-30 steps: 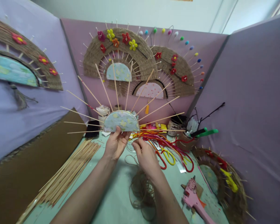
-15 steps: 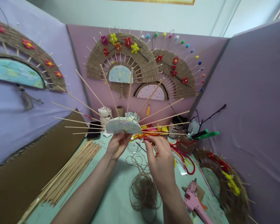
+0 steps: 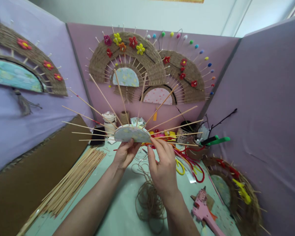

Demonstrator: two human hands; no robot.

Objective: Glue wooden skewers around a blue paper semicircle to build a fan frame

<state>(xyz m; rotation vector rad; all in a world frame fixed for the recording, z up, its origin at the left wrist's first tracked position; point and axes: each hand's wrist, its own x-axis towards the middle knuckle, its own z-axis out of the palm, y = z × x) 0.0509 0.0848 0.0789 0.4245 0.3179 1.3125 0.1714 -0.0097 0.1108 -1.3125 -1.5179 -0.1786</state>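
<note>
My left hand [image 3: 126, 153] grips the lower edge of a half-round fan base [image 3: 131, 134], thumb on its front. The base is covered in pale floral cloth and held upright above the table. Several thin wooden sticks [image 3: 104, 96] spread from it like rays. At the base's lower right corner, my right hand [image 3: 162, 160] reaches in with its fingertips, the thumb apart from the index finger. Jute twine [image 3: 149, 203] lies in a loose heap below my hands, a strand rising towards the base; where that strand ends is hidden.
A bundle of sticks [image 3: 73, 180] lies left, beside brown cardboard [image 3: 36, 167]. A pink glue gun [image 3: 204, 209] and a finished fan [image 3: 236, 190] are at right. Red pipe cleaners [image 3: 199, 178], jars and a pot of tools [image 3: 199, 150] stand behind. Woven fans [image 3: 98, 65] hang on the panels.
My right hand has moved left and up to the base's right corner. The base and its sticks have shifted slightly right in view, still held by my left hand.
</note>
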